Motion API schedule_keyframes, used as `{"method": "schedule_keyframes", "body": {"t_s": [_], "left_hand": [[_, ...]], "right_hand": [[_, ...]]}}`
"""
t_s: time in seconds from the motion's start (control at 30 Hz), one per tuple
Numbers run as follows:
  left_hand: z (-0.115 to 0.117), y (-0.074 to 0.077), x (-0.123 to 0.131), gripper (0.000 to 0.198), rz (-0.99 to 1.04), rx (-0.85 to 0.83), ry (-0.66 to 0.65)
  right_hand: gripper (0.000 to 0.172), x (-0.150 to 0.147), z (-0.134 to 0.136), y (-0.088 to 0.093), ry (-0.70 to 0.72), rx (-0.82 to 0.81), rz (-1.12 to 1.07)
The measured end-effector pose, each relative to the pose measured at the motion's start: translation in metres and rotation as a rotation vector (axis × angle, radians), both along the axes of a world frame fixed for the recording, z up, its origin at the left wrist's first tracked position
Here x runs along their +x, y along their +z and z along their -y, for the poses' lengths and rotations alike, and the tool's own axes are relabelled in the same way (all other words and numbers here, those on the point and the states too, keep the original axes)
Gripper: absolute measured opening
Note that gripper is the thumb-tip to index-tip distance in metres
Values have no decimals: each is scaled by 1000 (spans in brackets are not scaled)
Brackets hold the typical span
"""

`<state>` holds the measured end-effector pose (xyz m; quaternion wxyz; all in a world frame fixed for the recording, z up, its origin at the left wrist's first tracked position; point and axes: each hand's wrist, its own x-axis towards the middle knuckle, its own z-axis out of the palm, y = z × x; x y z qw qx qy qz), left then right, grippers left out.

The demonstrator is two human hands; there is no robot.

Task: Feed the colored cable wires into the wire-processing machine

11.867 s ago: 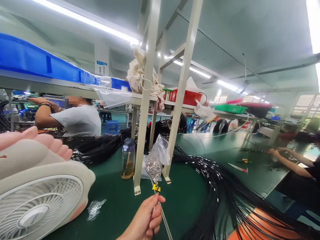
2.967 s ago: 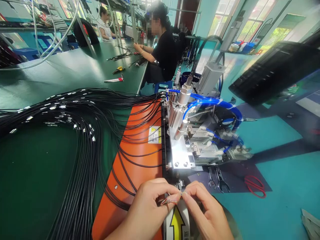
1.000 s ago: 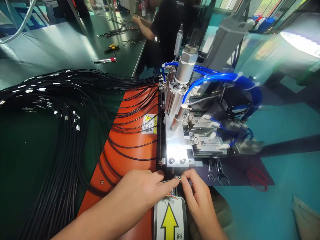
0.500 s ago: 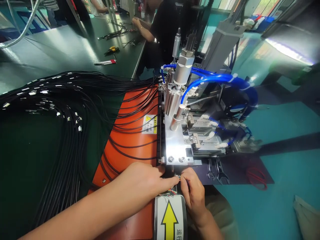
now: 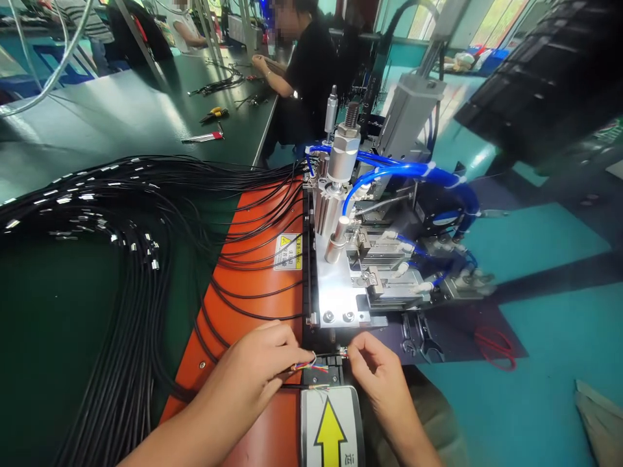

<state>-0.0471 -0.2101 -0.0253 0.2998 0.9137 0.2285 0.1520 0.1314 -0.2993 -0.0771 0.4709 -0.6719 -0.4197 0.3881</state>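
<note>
My left hand (image 5: pixel 265 363) is closed in a pinch on a black cable whose stripped end fans out into thin coloured wires (image 5: pixel 316 367). To its right, my right hand (image 5: pixel 379 373) pinches at a small silvery wire end (image 5: pixel 342 352) beside the black guide block (image 5: pixel 335 374); the fingertips partly hide it. Just below, a second stripped cable end (image 5: pixel 318 387) lies at the top of the white cover with a yellow arrow (image 5: pixel 309 425). Both hands are right below the machine's metal plate (image 5: pixel 335 292).
Several black cables (image 5: pixel 136 311) run from the green table (image 5: pixel 53 337) across the orange panel (image 5: pixel 253 259) into the machine. Blue air hoses (image 5: pixel 413 170) arch over it. Wrenches (image 5: pixel 423 337) and red-handled scissors (image 5: pixel 495 347) lie right. Pliers (image 5: pixel 214 115) and a co-worker (image 5: pixel 314 71) are farther back.
My left hand has drawn back leftward, away from my right hand, and the coloured wires now show at its fingertips. My right hand stays near the guide block. The view has shifted slightly.
</note>
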Motion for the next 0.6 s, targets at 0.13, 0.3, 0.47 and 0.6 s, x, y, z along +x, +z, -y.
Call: {"method": "schedule_keyframes", "body": {"t_s": [0.13,0.3,0.47,0.6], "left_hand": [[0,8,3,26,-94,40,-12],[1,3,3,26,-155,214,-41],[1,-2,1,29,-124,223,-45],[2,3,1,22,-128,298,15]], "right_hand": [[16,1,-1,1,-6,-37,-47],[17,3,-3,5,1,-79,-106],[30,1,0,6,-48,-67,-154],[29,2,12,8,-136,-42,-66]]}}
